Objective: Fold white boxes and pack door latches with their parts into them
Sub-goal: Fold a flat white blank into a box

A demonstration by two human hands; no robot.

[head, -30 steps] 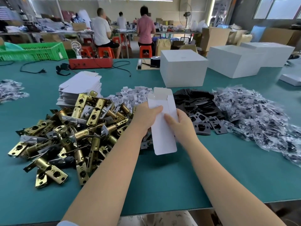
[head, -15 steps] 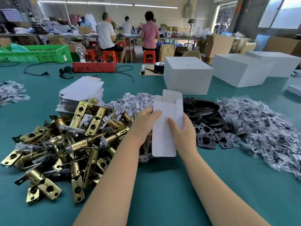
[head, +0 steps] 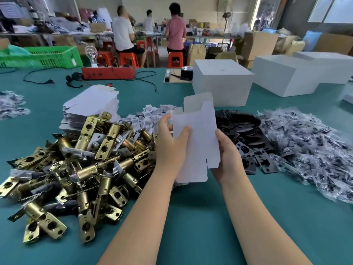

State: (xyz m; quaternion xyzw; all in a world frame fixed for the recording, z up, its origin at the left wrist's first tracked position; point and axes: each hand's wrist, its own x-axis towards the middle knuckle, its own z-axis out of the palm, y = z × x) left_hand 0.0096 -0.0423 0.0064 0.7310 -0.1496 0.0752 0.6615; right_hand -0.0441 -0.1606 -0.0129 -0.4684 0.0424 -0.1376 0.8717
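Box blank (head: 197, 138): white, unfolded, held upright above the green table (head: 191, 217), flaps open at top.
Left hand (head: 170, 148): thumb and fingers pinch the blank's left edge.
Right hand (head: 227, 159): fingers grasp the blank's right edge.
Latches (head: 80, 169): brass pile left of the blank.
Black plates (head: 246, 142): right of the blank.
Bagged parts (head: 309, 150): farther right.
Flat blanks stack (head: 91, 106): behind the latches.

Two hands (head: 172, 148), one unfolded box (head: 196, 138), three large white boxes (head: 221, 83).

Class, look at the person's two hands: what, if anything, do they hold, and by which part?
Both hold one white box blank: the left hand pinches its left edge, the right hand grips its right edge, lower down.
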